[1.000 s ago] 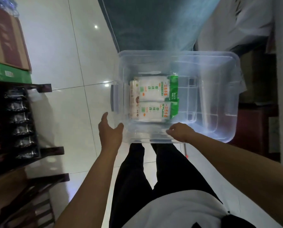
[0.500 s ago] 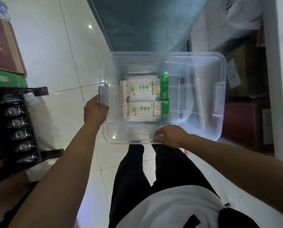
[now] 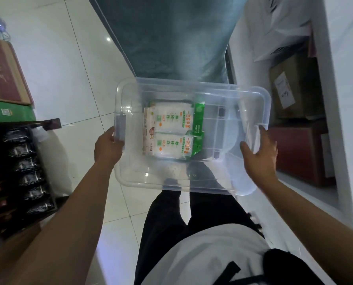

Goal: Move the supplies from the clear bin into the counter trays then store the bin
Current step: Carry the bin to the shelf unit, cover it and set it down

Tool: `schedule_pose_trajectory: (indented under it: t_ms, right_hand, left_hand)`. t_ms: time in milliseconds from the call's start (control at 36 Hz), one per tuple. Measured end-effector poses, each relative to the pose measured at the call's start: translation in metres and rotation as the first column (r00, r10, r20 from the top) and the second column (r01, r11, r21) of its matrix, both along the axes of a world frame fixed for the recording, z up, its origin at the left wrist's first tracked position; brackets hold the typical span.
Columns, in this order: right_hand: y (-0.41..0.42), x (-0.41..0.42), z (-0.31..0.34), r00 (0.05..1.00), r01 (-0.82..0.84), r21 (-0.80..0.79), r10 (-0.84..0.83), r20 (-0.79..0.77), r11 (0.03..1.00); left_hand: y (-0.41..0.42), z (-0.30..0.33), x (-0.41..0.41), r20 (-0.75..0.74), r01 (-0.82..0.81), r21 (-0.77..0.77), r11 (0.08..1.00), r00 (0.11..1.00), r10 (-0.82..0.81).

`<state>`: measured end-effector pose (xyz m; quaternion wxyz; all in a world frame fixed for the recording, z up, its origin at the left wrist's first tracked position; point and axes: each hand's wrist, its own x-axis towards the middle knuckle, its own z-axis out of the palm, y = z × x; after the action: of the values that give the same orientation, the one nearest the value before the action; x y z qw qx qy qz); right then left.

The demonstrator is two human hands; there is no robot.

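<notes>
A clear plastic bin [image 3: 251,95] hangs in front of me above the floor. Inside it, toward the left, lie two white and green packets [image 3: 172,130] side by side. My left hand [image 3: 107,148] grips the bin's left end at its handle. My right hand [image 3: 258,154] is at the bin's right end, fingers spread against the wall near the right handle. The rest of the bin's bottom is bare. No counter trays are in view.
A dark rack [image 3: 21,167] of black packets stands at the left, with cardboard boxes [image 3: 3,75] above it. White shelving at the right holds a brown box [image 3: 292,93] and a red box [image 3: 301,153]. A teal mat [image 3: 171,38] covers the floor ahead.
My left hand went from open below the bin to gripping its left handle. My right hand slid from the near rim to the right end. The bin swung left.
</notes>
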<state>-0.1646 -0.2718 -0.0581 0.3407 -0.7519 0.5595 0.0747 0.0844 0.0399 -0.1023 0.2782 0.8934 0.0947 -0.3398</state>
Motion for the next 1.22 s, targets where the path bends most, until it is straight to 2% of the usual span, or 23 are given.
schedule_pose_trajectory:
  t_ms: [56, 139, 250, 333, 417, 500, 583, 667, 806, 861, 972, 1083, 1222]
  right_hand:
    - [-0.012, -0.002, -0.007, 0.98, 0.199, 0.111, -0.195, -0.047, 0.974]
    - [-0.023, 0.007, -0.012, 0.898, 0.429, 0.276, -0.439, -0.027, 0.86]
    - [-0.035, 0.018, -0.004, 0.843, 0.508, 0.311, -0.537, 0.009, 0.803]
    - [-0.038, 0.014, 0.007, 0.812, 0.543, 0.37, -0.584, -0.002, 0.754]
    - [-0.026, 0.002, 0.024, 0.769, 0.57, 0.439, -0.639, 0.013, 0.695]
    - [0.001, -0.013, 0.045, 0.763, 0.563, 0.452, -0.645, 0.038, 0.692]
    - [0.042, -0.03, 0.066, 0.715, 0.599, 0.462, -0.697, 0.06, 0.654]
    - [0.089, -0.054, 0.086, 0.62, 0.663, 0.507, -0.783, 0.042, 0.552]
    - [0.167, -0.11, 0.119, 0.406, 0.746, 0.549, -0.911, 0.071, 0.376]
    - [0.197, -0.139, 0.131, 0.34, 0.755, 0.573, -0.938, 0.072, 0.318]
    - [0.257, -0.199, 0.151, 0.194, 0.775, 0.593, -0.975, 0.106, 0.218]
    - [0.326, -0.256, 0.175, 0.006, 0.795, 0.6, -0.989, 0.147, 0.094]
    - [0.416, -0.322, 0.197, -0.251, 0.784, 0.615, -0.949, 0.19, -0.084]
  left_hand:
    - [-0.002, 0.002, 0.0, -0.007, -0.009, -0.001, 1.0, 1.0, 0.009]
    - [-0.008, 0.007, 0.002, -0.05, -0.058, 0.001, 0.998, 0.997, 0.058]
    - [-0.017, 0.018, 0.013, -0.26, -0.271, -0.029, 0.962, 0.932, 0.255]
    - [-0.013, 0.036, 0.027, -0.452, -0.301, -0.034, 0.953, 0.855, 0.254]
    - [0.003, 0.051, 0.038, -0.52, -0.244, -0.077, 0.967, 0.837, 0.17]
    - [0.015, 0.062, 0.048, -0.499, -0.167, -0.119, 0.979, 0.862, 0.086]
    - [0.023, 0.071, 0.061, -0.473, -0.086, -0.147, 0.985, 0.881, 0.006]
    - [0.025, 0.081, 0.074, -0.457, 0.039, -0.172, 0.984, 0.882, -0.114]
    - [0.004, 0.104, 0.076, -0.414, 0.277, -0.212, 0.937, 0.843, -0.343]
    - [-0.013, 0.112, 0.065, -0.393, 0.37, -0.207, 0.906, 0.817, -0.423]
    - [-0.052, 0.127, 0.023, -0.391, 0.557, -0.218, 0.801, 0.703, -0.595]
    - [-0.085, 0.144, -0.043, -0.332, 0.724, -0.236, 0.648, 0.567, -0.754]
    - [-0.108, 0.168, -0.143, -0.266, 0.86, -0.285, 0.423, 0.353, -0.897]
